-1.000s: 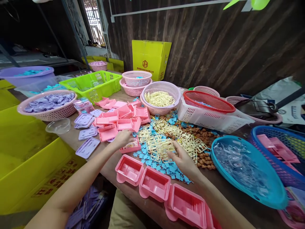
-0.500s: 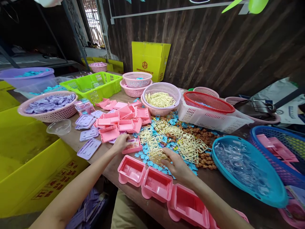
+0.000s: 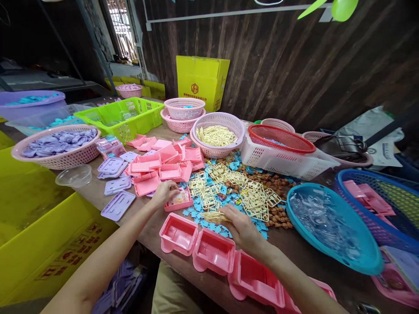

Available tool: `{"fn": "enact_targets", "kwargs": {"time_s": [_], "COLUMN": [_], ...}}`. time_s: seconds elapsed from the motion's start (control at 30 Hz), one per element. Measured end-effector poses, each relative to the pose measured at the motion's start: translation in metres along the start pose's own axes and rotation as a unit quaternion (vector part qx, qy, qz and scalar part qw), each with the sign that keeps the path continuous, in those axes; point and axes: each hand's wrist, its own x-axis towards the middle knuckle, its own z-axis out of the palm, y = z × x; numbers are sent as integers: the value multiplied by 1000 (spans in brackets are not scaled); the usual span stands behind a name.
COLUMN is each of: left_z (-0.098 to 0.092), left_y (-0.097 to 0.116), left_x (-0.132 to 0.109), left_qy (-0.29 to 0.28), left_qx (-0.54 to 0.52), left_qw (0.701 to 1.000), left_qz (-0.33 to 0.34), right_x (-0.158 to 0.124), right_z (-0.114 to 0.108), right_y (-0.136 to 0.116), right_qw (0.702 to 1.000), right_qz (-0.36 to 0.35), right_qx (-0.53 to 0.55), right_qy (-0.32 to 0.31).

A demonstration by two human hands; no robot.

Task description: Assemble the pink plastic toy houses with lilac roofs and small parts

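My left hand [image 3: 165,194] is closed at the left end of a small printed packet [image 3: 179,197], which lies inside a shallow pink tray [image 3: 180,206]. The fingertips are partly hidden. In my right hand [image 3: 240,223] a small stack of cream plastic frames [image 3: 214,216] is pinched, held above scattered blue pieces [image 3: 196,213]. More cream frames [image 3: 257,200] lie loose just beyond that hand. Below both hands runs a row of deep pink boxes [image 3: 214,250], their open sides up. Pink trays [image 3: 147,183] are heaped behind my left hand.
Flat lilac panels [image 3: 118,205] and a clear bowl [image 3: 73,175] lie left. Baskets stand behind: lilac pieces [image 3: 59,143], a green crate [image 3: 121,120], cream parts [image 3: 218,136], a white crate [image 3: 278,163]. A teal basin [image 3: 334,226] with clear packets stands right, near brown pieces [image 3: 281,216].
My right hand has lifted the cream frames off the pile, and they now appear edge-on. The printed packet under my left hand sits more tilted in the tray. The view has shifted slightly.
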Motion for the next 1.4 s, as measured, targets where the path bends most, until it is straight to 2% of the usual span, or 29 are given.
{"fn": "enact_targets", "kwargs": {"time_s": [0.07, 0.13, 0.23, 0.33, 0.4, 0.47, 0.6, 0.73, 0.8, 0.83, 0.9, 1.03, 1.13, 1.27, 1.3, 1.4], "left_z": [-6, -8, -3, 13, 27, 43, 74, 100, 108, 111, 117, 128, 138, 148, 152, 166], "left_y": [13, 34, 77, 113, 125, 129, 143, 174, 189, 195, 203, 211, 215, 219, 219, 215], "left_x": [-3, -10, -29, -48, -56, -61, -65, -70, -72, -73, -73, -69, -63, -59, -60, -66], "left_qy": [-1, -14, -77, -192, -220, -188, -56, 1, 41, 52, 53, 52, 31, 19, 25, 39], "left_qx": [-34, -66, -113, -224, -323, -427, -598, -698, -717, -717, -711, -699, -677, -658, -651, -631], "left_qw": [999, 997, 987, 951, 919, 884, 791, 677, 637, 627, 625, 655, 673, 694, 702, 718], "left_qz": [16, 38, 86, 91, 53, -1, -117, -235, -281, -300, -318, -283, -296, -291, -288, -291], "right_x": [-1, -1, 1, 1, -1, -6, -19, -27, -32, -34, -38, -44, -46, -48, -49, -52], "right_z": [-1, 0, 3, 5, 3, -4, -20, -20, -17, -16, -18, -32, -38, -34, -32, -28], "right_y": [-3, -9, -21, -27, -25, -19, -9, -5, -3, -1, 1, 4, 9, 17, 19, 21], "right_qw": [999, 993, 980, 980, 989, 996, 993, 985, 979, 975, 967, 919, 890, 819, 813, 818], "right_qz": [-21, -54, -108, -113, -81, -31, 72, 118, 145, 161, 206, 307, 326, 345, 352, 344], "right_qx": [-43, -104, -167, -162, -125, -73, 5, 15, -1, 1, 46, 165, 249, 400, 405, 415], "right_qy": [-10, -23, -16, 11, 17, 28, 91, 121, 147, 152, 146, 183, 201, 223, 227, 202]}}
